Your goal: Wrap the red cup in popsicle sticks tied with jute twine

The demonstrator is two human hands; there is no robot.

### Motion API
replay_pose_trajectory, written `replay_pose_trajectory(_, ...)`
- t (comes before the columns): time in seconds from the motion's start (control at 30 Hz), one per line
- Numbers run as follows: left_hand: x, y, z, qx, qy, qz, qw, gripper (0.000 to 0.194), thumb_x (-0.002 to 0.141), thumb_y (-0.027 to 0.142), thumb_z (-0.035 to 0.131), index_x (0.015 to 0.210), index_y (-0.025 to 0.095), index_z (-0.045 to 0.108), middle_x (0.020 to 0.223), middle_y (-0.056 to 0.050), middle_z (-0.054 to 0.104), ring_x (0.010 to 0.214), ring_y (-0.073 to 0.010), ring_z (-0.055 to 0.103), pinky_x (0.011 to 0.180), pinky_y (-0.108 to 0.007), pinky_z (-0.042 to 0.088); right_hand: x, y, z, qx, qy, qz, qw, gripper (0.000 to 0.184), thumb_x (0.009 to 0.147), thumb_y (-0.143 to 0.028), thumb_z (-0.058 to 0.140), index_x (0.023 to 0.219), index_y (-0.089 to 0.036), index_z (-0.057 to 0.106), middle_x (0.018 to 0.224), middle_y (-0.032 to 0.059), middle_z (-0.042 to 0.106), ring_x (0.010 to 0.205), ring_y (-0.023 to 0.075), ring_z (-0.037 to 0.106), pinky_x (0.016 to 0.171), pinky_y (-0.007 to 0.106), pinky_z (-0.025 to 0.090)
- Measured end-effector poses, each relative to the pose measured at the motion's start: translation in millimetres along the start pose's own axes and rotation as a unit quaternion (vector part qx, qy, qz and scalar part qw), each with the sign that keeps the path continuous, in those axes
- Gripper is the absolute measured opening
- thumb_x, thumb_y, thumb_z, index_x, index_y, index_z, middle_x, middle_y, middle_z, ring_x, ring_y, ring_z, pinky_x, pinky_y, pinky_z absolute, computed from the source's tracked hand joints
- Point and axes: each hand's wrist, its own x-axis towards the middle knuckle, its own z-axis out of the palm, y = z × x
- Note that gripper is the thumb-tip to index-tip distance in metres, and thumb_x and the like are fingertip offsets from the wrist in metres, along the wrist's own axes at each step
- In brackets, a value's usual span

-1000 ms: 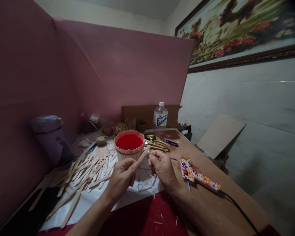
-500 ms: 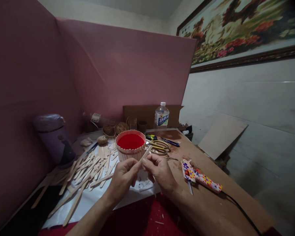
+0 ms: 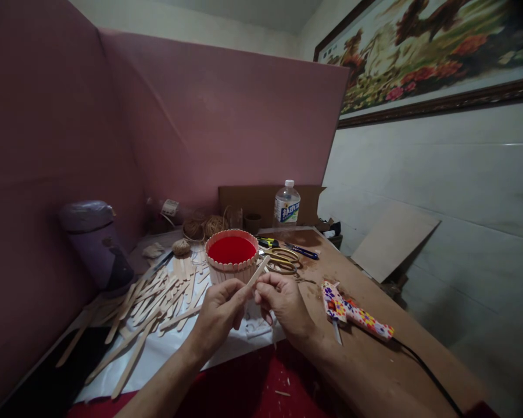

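Observation:
A pale wooden craft stick [image 3: 260, 269] slants up from my left hand [image 3: 220, 310], pinched between thumb and fingers. My right hand [image 3: 283, 302] is closed close beside the stick's right edge, its thumb and fingertips pressed together. Whatever those fingertips hold is too small to make out. Just behind the hands stands a round container [image 3: 226, 273] with a red inside, its outer wall lined with upright craft sticks. Many loose craft sticks [image 3: 157, 299] lie scattered left of my left hand, on a white sheet [image 3: 146, 371].
To the right, a flower-patterned glue gun [image 3: 357, 316] with a black cord lies on brown board. Gold-handled scissors [image 3: 283, 261], a utility knife [image 3: 268, 242] and a dark blue tool [image 3: 303, 251] lie behind. Further back are a bottle [image 3: 286, 209] and twine balls [image 3: 213, 225]; a purple canister [image 3: 98, 249] stands left.
My right fingertips have shifted slightly, drawing a little away from the stick's edge. My left hand and the stick have hardly moved.

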Motion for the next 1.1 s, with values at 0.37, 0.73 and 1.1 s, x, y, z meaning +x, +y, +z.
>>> replay_pose_trajectory(0.37, -1.8, 4.3, 1.4, 0.002, -0.002, -0.002, 1.000, 0.043, 0.078, 0.056, 0.059, 0.066, 0.015, 0.057, 0.041, 0.007, 0.042, 0.035, -0.0050, 0.032, 0.036, -0.018, 0.021, -1.2, -1.3, 1.7, 0.061, 0.001, 0.018, 0.998, 0.022, 0.068, -0.033, 0.064, 0.058, -0.016, 0.055, 0.048, -0.0060, 0.052, 0.032, 0.0030, 0.036, 0.029, 0.015, 0.031)
replay_pose_trajectory(0.73, 0.5, 3.0, 1.4, -0.029, -0.007, -0.016, 0.999, 0.045, 0.075, 0.058, 0.063, 0.064, 0.014, 0.057, 0.038, 0.007, 0.041, 0.032, -0.0038, 0.029, 0.033, -0.018, 0.016, -2.6, -2.2, 1.6, 0.090, -0.015, 0.028, 0.995, 0.021, 0.069, -0.032, 0.067, 0.061, -0.017, 0.054, 0.049, -0.0068, 0.051, 0.034, 0.0032, 0.036, 0.031, 0.015, 0.031)
replay_pose_trajectory(1.1, -0.8, 1.0, 1.0, -0.008, 0.004, -0.005, 1.000, 0.043, 0.078, 0.055, 0.061, 0.065, 0.015, 0.057, 0.041, 0.007, 0.043, 0.034, -0.0043, 0.032, 0.035, -0.018, 0.020, -3.0, -3.5, 1.6, 0.079, -0.013, 0.036, 0.996, 0.020, 0.068, -0.031, 0.066, 0.061, -0.016, 0.055, 0.050, -0.0055, 0.053, 0.034, 0.0037, 0.037, 0.031, 0.016, 0.032)
